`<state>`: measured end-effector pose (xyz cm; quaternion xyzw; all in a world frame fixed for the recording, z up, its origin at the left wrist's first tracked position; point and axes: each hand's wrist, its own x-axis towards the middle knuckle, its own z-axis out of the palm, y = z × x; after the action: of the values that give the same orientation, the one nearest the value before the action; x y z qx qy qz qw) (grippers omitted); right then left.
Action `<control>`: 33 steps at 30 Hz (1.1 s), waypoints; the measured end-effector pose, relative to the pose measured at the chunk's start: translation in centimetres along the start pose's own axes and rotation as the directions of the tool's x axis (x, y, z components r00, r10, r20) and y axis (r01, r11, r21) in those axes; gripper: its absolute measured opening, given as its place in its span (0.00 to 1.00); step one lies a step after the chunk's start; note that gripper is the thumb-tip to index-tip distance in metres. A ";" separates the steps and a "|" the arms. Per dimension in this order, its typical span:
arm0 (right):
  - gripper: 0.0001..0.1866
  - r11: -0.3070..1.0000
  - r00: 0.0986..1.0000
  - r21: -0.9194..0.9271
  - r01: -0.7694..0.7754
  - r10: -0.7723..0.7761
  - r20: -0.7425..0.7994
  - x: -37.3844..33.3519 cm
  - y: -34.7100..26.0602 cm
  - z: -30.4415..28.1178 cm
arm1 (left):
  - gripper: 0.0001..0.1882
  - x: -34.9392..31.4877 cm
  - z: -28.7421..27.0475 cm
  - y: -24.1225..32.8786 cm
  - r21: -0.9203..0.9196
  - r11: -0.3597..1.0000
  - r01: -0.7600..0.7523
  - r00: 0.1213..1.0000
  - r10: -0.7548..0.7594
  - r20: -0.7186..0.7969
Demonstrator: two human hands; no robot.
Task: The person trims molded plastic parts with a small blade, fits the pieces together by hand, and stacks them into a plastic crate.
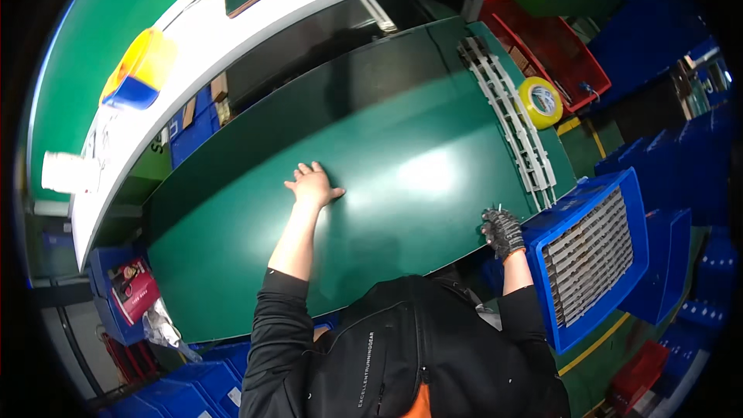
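Observation:
My left hand (312,186) is bare and lies on the green tabletop (371,217), its fingers and thumb spread, holding nothing. At the table's right front edge is my right hand (503,232), in a dark grey knit glove with an orange cuff. Its fingers are curled, and a small pale tip shows by them; what they hold, if anything, is too small to name. Just right of that hand, a blue crate (641,251) contains rows of grey notched strips (590,257). Several similar pale notched strips (515,120) lie side by side along the table's right end.
A roll of yellow tape (540,101) sits beyond the strips, near a red bin (569,58). A white curved shelf (190,54) arches over the far side, bearing a yellow and blue container (139,70). More blue bins (190,391) stand at the lower left.

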<state>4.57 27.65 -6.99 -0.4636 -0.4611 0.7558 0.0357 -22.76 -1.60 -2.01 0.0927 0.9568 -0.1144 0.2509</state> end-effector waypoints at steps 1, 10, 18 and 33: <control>0.08 0.998 0.999 -0.069 -0.001 -0.001 -0.033 0.1 -0.2 0.1 | 0.51 0.1 0.3 0.2 0.014 1.000 0.002 1.000 -0.002 0.009; 0.12 0.990 0.998 -0.136 -0.033 0.025 -0.062 1.0 0.5 -0.6 | 0.49 -1.5 1.5 -0.2 0.031 0.997 -0.067 0.997 0.068 -0.036; 0.13 0.984 0.996 -0.157 -0.078 0.069 -0.062 1.4 0.5 -1.0 | 0.46 -8.7 6.5 1.9 0.043 0.959 -0.280 0.950 0.283 -0.134; 0.13 0.994 0.997 -0.087 -0.068 0.066 -0.029 2.2 0.8 -1.8 | 0.50 -12.6 8.8 3.1 -0.056 0.936 -0.348 0.936 0.343 -0.077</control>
<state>4.94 29.42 -9.31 -0.4898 -0.4774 0.7295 -0.0041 -7.21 -2.50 -3.72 0.2544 0.9367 -0.0327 0.2384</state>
